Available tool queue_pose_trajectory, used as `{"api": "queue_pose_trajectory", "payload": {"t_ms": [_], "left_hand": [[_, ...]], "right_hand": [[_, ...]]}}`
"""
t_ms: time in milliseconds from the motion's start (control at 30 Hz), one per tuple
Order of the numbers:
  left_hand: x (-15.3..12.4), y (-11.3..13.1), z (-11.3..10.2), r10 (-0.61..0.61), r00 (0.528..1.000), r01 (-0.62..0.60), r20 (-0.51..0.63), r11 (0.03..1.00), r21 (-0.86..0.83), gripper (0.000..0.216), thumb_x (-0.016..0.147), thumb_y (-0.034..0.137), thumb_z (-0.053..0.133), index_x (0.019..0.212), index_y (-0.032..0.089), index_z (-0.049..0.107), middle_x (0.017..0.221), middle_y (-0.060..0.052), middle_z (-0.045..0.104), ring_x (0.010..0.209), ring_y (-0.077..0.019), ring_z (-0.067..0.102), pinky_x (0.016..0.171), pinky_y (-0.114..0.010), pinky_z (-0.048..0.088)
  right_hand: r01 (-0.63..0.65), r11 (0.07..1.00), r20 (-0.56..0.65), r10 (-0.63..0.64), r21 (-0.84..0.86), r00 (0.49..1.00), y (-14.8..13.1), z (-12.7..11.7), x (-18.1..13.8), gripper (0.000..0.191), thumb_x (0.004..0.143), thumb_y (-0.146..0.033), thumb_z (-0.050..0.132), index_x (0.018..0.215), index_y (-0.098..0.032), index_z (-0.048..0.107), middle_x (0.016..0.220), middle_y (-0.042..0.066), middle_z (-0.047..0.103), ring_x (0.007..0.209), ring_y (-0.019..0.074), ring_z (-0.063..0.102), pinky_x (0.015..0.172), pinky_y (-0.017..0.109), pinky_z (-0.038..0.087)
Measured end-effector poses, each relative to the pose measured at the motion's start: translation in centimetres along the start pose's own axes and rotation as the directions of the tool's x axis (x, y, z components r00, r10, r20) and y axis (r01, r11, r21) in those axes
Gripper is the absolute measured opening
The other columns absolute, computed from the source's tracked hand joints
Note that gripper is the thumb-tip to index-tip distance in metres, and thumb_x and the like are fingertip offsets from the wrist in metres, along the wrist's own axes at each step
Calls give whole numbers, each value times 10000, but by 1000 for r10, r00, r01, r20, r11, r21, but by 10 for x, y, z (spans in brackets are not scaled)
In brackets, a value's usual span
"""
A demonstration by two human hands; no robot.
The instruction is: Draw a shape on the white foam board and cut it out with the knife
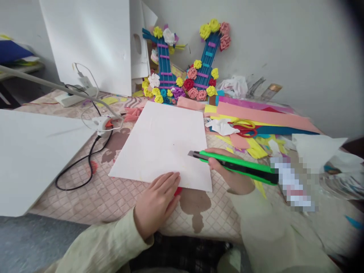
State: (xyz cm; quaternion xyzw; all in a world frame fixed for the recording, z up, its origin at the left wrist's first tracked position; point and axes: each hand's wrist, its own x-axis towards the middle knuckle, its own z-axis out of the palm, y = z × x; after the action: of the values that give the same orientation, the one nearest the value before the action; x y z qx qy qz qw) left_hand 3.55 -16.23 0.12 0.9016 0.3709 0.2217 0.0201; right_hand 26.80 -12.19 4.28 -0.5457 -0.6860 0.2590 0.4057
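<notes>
A white board (pixel 165 140) lies on the patterned tablecloth in front of me. My left hand (pixel 156 201) rests on its near edge, fingers together and laid flat on the surface, thumb off the edge. A bit of something red (pixel 178 191) shows by that thumb; its kind is hidden. My right hand (pixel 230 174) is closed around a green and black utility knife (pixel 241 167). The knife's blade is out, its tip over the right part of the board, pointing left. Whether the blade touches the board I cannot tell.
Two blue guitar shapes with paper flowers (pixel 167 64) lean at the back wall. Crepe paper strips (pixel 264 115) and red and yellow scissors (pixel 246 129) lie right. A power strip (pixel 104 123) with a black cable (pixel 89 159) and a large white panel (pixel 36 151) are left.
</notes>
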Motion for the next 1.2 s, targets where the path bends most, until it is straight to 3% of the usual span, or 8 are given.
{"api": "queue_pose_trajectory", "payload": {"t_ms": [167,333,433,1033,1200], "left_hand": [[2,-5,4,-23,1000,23,-13,999,25,371,848,203,468,1180,46,522,1216,-142,584,1098,-245,545,895,-396,506],[3,-1,6,-37,999,38,-34,999,26,366,827,198,502,1151,35,547,1218,-147,584,1101,-262,543,885,-410,514],[2,-2,10,-46,998,46,-51,999,6,348,827,175,501,1141,36,557,1223,-138,583,1113,-257,533,893,-408,509],[4,-3,8,-64,996,61,-55,997,-42,349,824,174,513,1141,34,558,1225,-122,586,1130,-243,514,902,-398,492],[2,-3,8,-65,997,63,-50,997,-46,349,827,178,512,1140,33,557,1224,-127,586,1128,-244,515,895,-400,496]], "right_hand": [[171,985,141,-166,-24,976,-3,10,21,181,796,-335,583,893,-206,666,913,27,697,850,160,649,776,256,523],[260,960,236,-229,-106,944,5,12,33,146,753,-253,616,884,-197,650,797,2,700,680,116,649,641,191,520],[279,958,289,-250,-64,924,12,8,35,111,753,-269,628,837,-204,657,753,-8,696,637,101,641,593,171,513],[376,921,329,-326,-101,886,24,7,37,98,773,-269,631,853,-228,670,827,-22,712,715,102,663,657,173,527],[342,931,329,-287,-126,900,26,7,36,137,776,-308,623,879,-234,676,823,-16,711,714,116,666,643,195,531]]}}
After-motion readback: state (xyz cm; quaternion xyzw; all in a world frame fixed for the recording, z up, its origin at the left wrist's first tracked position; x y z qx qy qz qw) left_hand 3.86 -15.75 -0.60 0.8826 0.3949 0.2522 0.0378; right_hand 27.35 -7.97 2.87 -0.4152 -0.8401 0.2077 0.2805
